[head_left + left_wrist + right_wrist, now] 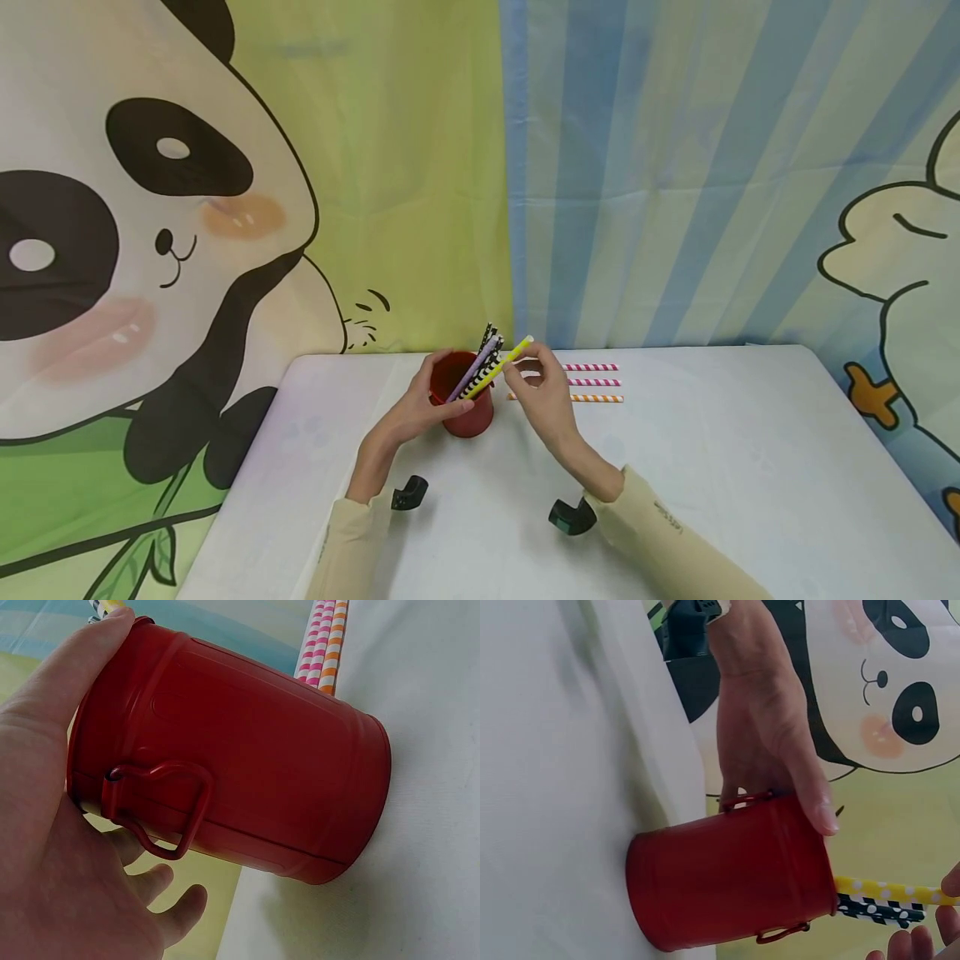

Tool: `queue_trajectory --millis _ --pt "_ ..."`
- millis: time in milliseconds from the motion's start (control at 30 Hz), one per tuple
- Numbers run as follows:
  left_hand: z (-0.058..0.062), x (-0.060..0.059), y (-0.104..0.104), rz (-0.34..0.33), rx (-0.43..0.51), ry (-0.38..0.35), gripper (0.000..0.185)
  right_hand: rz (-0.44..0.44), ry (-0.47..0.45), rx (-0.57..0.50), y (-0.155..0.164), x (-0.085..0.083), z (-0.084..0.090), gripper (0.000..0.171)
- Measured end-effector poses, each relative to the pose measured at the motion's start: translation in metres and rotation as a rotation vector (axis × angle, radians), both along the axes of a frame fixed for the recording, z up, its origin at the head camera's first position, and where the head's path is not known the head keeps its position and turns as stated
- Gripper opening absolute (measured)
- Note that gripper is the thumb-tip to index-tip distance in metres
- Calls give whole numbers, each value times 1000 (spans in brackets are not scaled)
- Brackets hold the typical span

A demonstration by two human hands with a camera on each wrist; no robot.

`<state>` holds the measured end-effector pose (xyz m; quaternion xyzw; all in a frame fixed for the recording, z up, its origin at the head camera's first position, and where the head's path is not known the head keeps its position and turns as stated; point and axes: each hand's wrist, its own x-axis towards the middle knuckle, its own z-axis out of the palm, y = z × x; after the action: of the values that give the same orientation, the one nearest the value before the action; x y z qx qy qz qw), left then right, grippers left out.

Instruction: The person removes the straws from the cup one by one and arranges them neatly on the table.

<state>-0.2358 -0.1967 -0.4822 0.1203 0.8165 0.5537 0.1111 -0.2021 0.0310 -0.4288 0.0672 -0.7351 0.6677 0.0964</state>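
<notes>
My left hand (420, 408) grips a small red metal bucket (247, 750) at its rim, thumb along the near side and fingers behind; a wire handle (199, 810) hangs on its side. Several paper straws lean out of the bucket to the right: a purple one (472, 369), black-and-white patterned ones (877, 909) and a yellow one with white dots (889, 890). At the upper end of the yellow straw, my right hand (546, 396) pinches it between thumb and fingers. The straws' lower ends are hidden inside the bucket.
Beside the bucket on the white table (712, 467), behind my right hand, lie two pink-striped straws (596, 382) and an orange-striped straw (597, 399). Black wrist devices (572, 517) sit near both sleeves. A printed curtain (420, 167) with a panda hangs behind the table.
</notes>
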Motion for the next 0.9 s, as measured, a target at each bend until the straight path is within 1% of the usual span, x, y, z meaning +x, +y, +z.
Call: queue_trajectory --millis 100,300,500,700,900 --pt "0 0 0 1 -6 5 89 4 6 -28 4 -7 -9 16" --pt "-1 -1 0 6 4 3 93 9 50 -80 11 -11 -7 16" --pt "-3 -2 0 5 15 -5 94 21 96 -128 16 -10 1 17" --pt "-1 -1 0 10 5 -14 91 8 95 -136 23 -9 13 17" --pt "-1 -1 0 12 -5 -15 92 -7 146 -144 28 -8 24 16"
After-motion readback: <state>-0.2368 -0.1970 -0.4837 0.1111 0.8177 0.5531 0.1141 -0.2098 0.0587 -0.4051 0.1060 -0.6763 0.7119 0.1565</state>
